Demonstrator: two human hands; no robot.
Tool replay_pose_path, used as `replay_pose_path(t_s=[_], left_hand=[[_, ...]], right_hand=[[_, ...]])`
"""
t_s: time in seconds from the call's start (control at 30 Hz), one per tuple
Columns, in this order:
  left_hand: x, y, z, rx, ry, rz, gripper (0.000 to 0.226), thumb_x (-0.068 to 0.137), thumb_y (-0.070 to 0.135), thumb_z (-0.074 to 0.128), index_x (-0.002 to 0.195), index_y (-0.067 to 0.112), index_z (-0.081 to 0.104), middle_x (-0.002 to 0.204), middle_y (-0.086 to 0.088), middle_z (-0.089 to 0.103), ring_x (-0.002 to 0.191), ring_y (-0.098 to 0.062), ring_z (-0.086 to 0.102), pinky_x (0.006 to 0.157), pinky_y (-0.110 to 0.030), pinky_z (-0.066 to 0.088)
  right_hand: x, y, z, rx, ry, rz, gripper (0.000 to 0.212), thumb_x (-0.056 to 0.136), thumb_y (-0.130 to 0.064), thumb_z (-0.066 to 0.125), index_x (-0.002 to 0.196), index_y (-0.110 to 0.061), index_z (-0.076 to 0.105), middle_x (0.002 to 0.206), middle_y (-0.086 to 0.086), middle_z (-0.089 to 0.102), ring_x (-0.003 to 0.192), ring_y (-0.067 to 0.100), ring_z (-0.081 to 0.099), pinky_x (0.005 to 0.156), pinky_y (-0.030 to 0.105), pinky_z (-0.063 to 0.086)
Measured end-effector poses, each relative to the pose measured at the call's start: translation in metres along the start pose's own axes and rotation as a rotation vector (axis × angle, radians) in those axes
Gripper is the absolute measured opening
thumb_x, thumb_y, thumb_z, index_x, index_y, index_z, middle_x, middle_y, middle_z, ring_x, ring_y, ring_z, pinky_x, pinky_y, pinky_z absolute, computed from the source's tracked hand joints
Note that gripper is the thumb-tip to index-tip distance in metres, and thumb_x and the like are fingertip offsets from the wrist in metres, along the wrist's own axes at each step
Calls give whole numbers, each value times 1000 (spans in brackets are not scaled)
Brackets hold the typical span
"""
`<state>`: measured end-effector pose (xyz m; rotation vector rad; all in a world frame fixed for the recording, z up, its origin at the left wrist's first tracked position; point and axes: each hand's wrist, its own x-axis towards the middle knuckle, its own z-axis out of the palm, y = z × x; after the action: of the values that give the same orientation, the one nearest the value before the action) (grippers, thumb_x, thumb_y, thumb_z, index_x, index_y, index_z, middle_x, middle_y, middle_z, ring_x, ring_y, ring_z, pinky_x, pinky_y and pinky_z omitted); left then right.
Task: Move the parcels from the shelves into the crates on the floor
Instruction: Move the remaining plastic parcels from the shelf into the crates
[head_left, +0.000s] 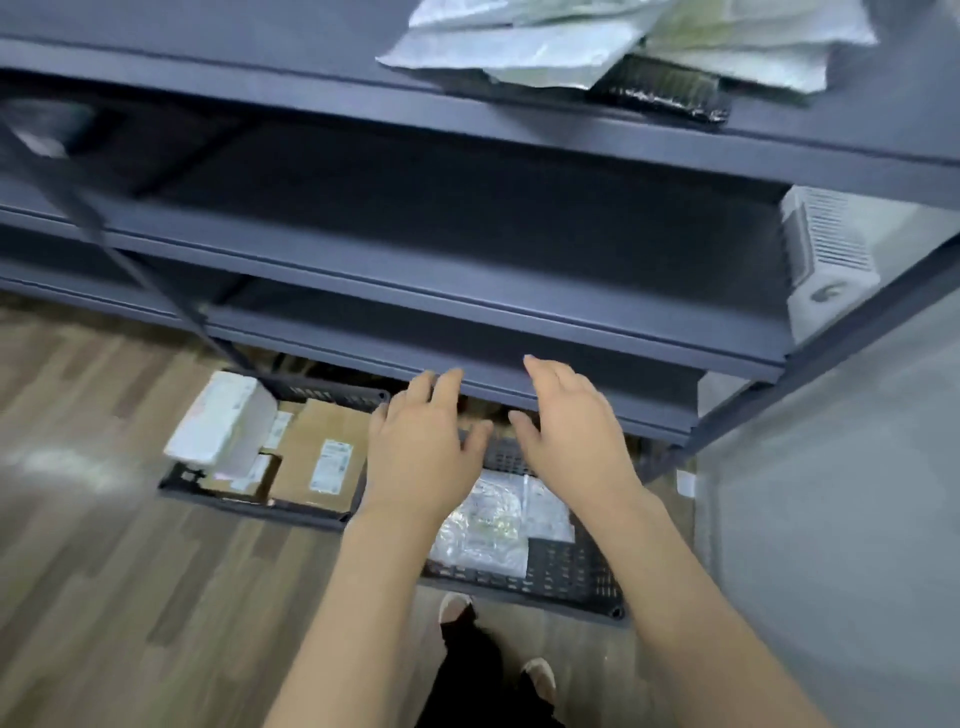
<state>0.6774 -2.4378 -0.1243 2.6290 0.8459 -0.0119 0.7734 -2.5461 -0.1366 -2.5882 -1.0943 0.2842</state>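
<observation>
While both hands hang empty above the crates, the parcels that remain lie on the top shelf (519, 111), far and to the right: a loose pile of pale poly mailers (524, 47) with one black mailer (660, 91) under them. These bags look light, soft and rather slippery, so I judge that they will sag and slide if pinched at a corner; it seems better to take them flat, with the fingers under the pile and the thumb on top, near the shelf edge where they stick out.

The left hand (421, 447) and the right hand (569, 436) are both spread with relaxed fingers and hold nothing, just in front of the lowest shelf edge.

On the floor stand two dark crates. The left crate (249, 501) holds brown cardboard boxes (317, 457) and a white box (221, 421) that leans on top. The right crate (571, 577) holds clear, shiny plastic bags (493, 525); part of it is hidden by the arms.
</observation>
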Motion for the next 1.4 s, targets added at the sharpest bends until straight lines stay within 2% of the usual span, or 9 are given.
replay_pose_path(t_s=[0.3, 0.6, 0.8, 0.9, 1.07, 1.23, 1.4], left_hand=[[14, -22, -103, -25, 324, -24, 55, 91, 37, 55, 140, 15, 42, 134, -5, 52, 126, -25, 44, 102, -40, 34], [59, 4, -147, 35, 342, 62, 48, 94, 43, 47, 137, 20, 45, 136, 4, 50, 122, -20, 47, 99, -35, 35], [91, 33, -171, 31, 450, 60, 42, 92, 40, 53, 127, 17, 56, 124, 1, 58, 112, -22, 53, 95, -37, 39], [110, 57, -182, 25, 514, 34, 39, 92, 38, 54, 122, 14, 58, 118, -2, 61, 109, -25, 55, 91, -37, 39], [138, 101, -186, 16, 571, -42, 39, 94, 40, 49, 126, 18, 55, 120, 1, 59, 110, -23, 54, 94, -35, 41], [175, 141, -189, 51, 537, -120, 39, 96, 41, 43, 130, 21, 48, 125, 5, 54, 110, -19, 52, 94, -32, 40], [227, 176, -200, 125, 475, -163, 37, 97, 36, 43, 126, 14, 50, 119, -2, 55, 108, -24, 51, 86, -34, 43]], right_hand=[[33, -54, -84, 38, 184, -146, 57, 95, -29, 52, 146, -16, 30, 147, 0, 38, 134, 18, 34, 108, 29, 26], [68, -58, -145, 57, 337, -163, 55, 94, -26, 54, 144, -15, 34, 144, 0, 41, 132, 18, 36, 104, 24, 26], [103, -37, -190, 55, 441, -252, 52, 94, -24, 55, 142, -13, 38, 142, 2, 44, 131, 18, 35, 103, 17, 20], [128, -19, -212, 73, 444, -311, 52, 94, -23, 54, 143, -15, 38, 143, 0, 44, 131, 16, 35, 102, 17, 20], [179, 5, -247, 46, 397, -463, 50, 95, -26, 53, 142, -17, 39, 143, -2, 43, 132, 15, 35, 100, 16, 21], [224, 31, -277, 5, 325, -563, 47, 95, -26, 52, 140, -18, 43, 141, -2, 47, 131, 16, 38, 103, 23, 25], [265, 60, -305, -35, 303, -565, 43, 95, -24, 53, 137, -18, 46, 138, 0, 49, 127, 21, 41, 96, 26, 29]])
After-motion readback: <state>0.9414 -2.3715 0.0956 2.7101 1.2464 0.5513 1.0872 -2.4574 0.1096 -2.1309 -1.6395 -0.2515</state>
